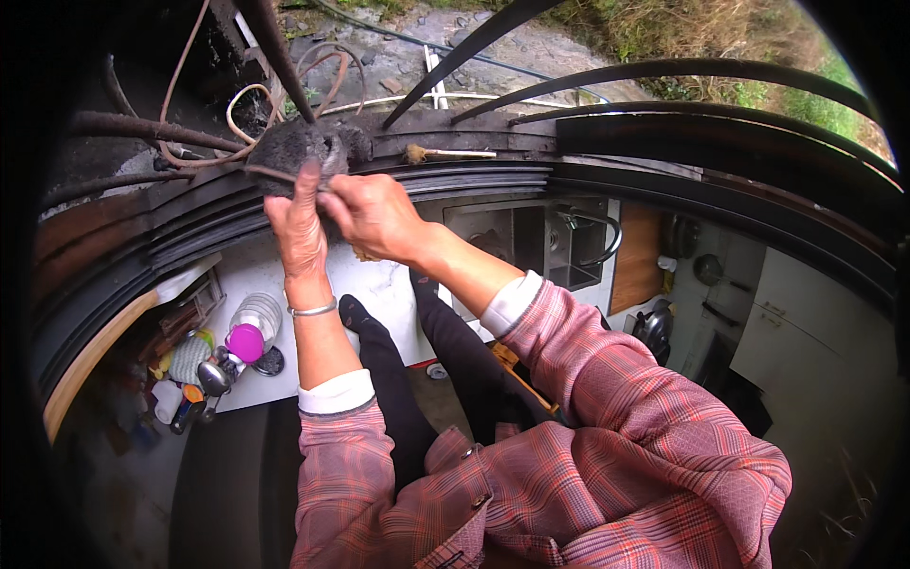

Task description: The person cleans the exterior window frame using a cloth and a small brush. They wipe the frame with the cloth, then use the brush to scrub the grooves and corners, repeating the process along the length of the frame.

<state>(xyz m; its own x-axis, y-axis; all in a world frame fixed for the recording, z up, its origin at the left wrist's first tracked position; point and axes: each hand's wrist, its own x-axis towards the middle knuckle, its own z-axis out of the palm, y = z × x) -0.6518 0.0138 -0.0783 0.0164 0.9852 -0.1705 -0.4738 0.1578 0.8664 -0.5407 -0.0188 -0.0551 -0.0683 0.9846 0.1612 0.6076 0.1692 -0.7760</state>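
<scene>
A dark, sooty rounded object (284, 149), its kind unclear, sits at the window sill among rusty metal bars (170, 131). My left hand (302, 227) is against its near side, with the thumb raised over a thin brown cord or stick. My right hand (370, 213) pinches the near end of that thin piece (274, 173) just beside the left thumb. Something yellowish shows under my right hand, mostly hidden. Light-coloured cable loops (245, 107) lie left of and behind the dark object. To the right on the sill rests a small brush with a pale handle (455, 153).
Below the window is a white counter (387, 299) under my feet, with a steel sink (490, 235) and black faucet (611, 242). A clear jar with a purple lid (245, 343) and utensils stand at left. Window tracks (469, 181) run across; a pan (709, 270) hangs at right.
</scene>
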